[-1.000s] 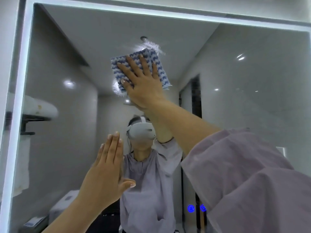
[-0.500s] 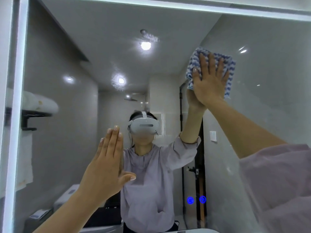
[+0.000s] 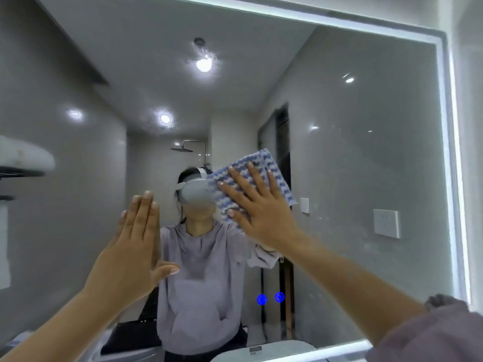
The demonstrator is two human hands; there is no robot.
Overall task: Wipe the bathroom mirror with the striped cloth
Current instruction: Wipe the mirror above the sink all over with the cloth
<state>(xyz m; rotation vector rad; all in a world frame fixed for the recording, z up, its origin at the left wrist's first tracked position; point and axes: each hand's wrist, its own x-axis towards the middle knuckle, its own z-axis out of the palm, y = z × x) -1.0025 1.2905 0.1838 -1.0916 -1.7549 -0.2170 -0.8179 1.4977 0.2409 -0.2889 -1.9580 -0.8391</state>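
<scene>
Where lit, mirror (image 3: 366, 158) under cloth (image 3: 277, 176)

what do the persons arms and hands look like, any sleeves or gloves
No gloves: both the left hand and the right hand are bare, with short pale nails. Both forearms are uncovered. A loose lilac sleeve, pushed up the right arm, shows at the lower right. No rings, watch or markings are visible.

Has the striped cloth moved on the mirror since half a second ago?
Yes. The striped cloth, under the right hand, has gone down and to the left: it was near the mirror's lit top edge, and now it is far below it, at mid height.
</scene>
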